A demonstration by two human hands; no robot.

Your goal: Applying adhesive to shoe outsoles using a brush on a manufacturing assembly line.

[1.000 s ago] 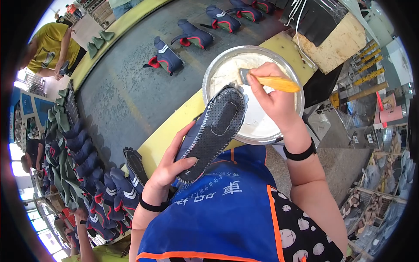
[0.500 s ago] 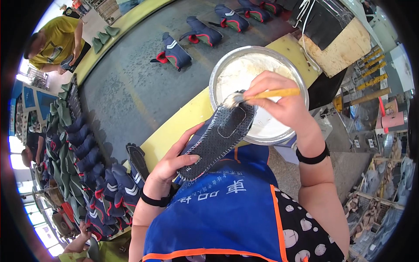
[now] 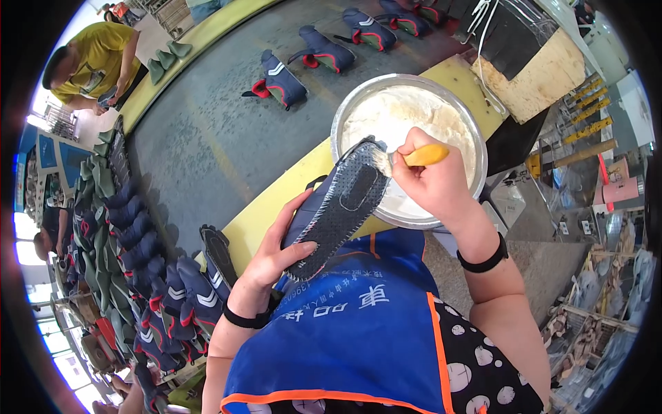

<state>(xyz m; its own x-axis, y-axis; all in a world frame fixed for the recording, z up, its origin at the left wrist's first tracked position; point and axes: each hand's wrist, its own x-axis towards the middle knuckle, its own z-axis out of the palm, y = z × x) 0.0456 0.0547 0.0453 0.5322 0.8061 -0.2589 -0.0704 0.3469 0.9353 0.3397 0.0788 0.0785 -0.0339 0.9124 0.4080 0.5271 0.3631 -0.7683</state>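
Note:
My left hand (image 3: 279,252) grips a dark navy shoe upper (image 3: 338,207), its black stitched underside turned up and its far end over the basin's rim. In my right hand (image 3: 438,176) is a brush (image 3: 426,154) with a yellow handle, held in closed fingers. Its pale, white-coated bristles touch the right edge of the underside near the far end. Below and behind them stands a round metal basin (image 3: 339,131) holding a thick white paste (image 3: 420,103).
A dark belt (image 3: 207,138) carries a row of navy shoe uppers with red trim (image 3: 283,83). Many more uppers (image 3: 176,297) are heaped at the left. Another person (image 3: 96,62) works across the belt. A wooden board (image 3: 538,76) with white cords stands at the right.
My right hand has turned and moved the brush from the upper's far tip to its right edge. The upper has tilted slightly, showing more of its left side.

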